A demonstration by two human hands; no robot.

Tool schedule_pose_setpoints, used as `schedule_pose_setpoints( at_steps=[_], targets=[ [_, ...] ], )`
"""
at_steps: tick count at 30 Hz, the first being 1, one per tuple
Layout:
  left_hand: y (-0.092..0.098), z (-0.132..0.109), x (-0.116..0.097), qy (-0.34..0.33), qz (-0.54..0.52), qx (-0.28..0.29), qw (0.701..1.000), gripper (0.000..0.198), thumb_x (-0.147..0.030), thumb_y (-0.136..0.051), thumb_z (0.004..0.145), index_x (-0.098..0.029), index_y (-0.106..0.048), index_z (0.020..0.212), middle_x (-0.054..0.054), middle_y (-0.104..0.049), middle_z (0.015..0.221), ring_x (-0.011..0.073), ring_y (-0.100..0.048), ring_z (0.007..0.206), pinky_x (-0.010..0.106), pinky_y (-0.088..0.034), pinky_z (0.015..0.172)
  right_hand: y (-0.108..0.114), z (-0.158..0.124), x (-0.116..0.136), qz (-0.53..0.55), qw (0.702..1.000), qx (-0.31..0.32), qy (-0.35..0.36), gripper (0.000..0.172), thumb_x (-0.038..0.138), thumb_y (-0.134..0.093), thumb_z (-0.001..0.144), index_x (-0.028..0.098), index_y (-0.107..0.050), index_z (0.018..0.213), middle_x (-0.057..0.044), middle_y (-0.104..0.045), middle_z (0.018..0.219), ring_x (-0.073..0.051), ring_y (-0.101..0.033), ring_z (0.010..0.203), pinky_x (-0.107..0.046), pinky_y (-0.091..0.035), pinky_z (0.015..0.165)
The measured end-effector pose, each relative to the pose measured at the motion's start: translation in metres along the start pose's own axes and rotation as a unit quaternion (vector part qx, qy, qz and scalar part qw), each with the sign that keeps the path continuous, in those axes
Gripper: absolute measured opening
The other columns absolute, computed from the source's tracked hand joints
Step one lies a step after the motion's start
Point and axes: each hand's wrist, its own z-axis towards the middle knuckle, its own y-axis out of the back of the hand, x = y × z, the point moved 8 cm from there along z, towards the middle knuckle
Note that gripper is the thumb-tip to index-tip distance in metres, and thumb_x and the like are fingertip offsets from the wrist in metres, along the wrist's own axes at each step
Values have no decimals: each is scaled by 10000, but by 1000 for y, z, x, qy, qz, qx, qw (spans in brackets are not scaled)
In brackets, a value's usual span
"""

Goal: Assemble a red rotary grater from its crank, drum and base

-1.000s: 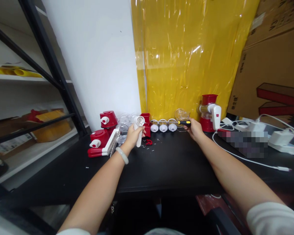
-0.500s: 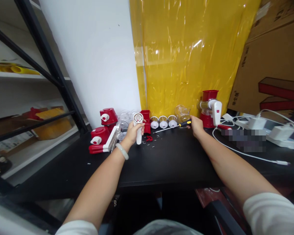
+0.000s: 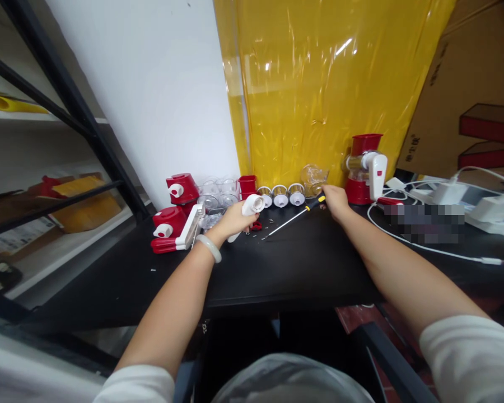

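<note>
My left hand (image 3: pixel 233 219) is closed round a white crank handle (image 3: pixel 253 205), its round socket end tipped toward the right. In my right hand (image 3: pixel 335 202) is a long screwdriver (image 3: pixel 292 219) with a black and yellow grip, its tip pointing down left near the black tabletop. Several small screws (image 3: pixel 265 228) and a small red part (image 3: pixel 256 225) lie close to my left hand. Behind, white-capped grater drums (image 3: pixel 280 197) stand in a row beside a red hopper (image 3: pixel 247 186). Part of the crank handle is hidden by my fingers.
Red grinder bases (image 3: pixel 170 221) and clear plastic cups (image 3: pixel 218 193) stand at the left. An assembled red and white rotary grater (image 3: pixel 363 173), white cables (image 3: pixel 428 246) and a power strip (image 3: pixel 493 221) are at the right. A black shelf frame (image 3: pixel 67 101) rises at far left.
My left hand has turned the crank handle from upright to tilted, its socket end now facing right. The screwdriver tip has swung downward, toward me. The view has shifted slightly.
</note>
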Motion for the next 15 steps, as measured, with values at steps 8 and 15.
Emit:
schedule_pose_setpoints(
  at_steps=[8, 15],
  targets=[
    [-14, 1, 14, -39, 205, 2, 978, 289, -215, -661, 739, -163, -639, 1023, 65, -706, 892, 219, -669, 752, 262, -494, 597, 2, 1, -1, -10, 1000, -12, -4, 245, 163, -524, 801, 180, -575, 562, 38, -486, 375, -106, -453, 291, -209, -330, 299],
    [-24, -5, 9, -42, 344, 41, 937, 353, -339, -621, 811, -172, -549, 1113, 120, -692, 1018, 291, -666, 927, 358, -498, 769, -3, 0, -1, -9, 1000, 11, -7, 223, 191, -520, 791, 193, -564, 572, 45, -495, 371, -114, -473, 297, -204, -344, 298]
  ],
)
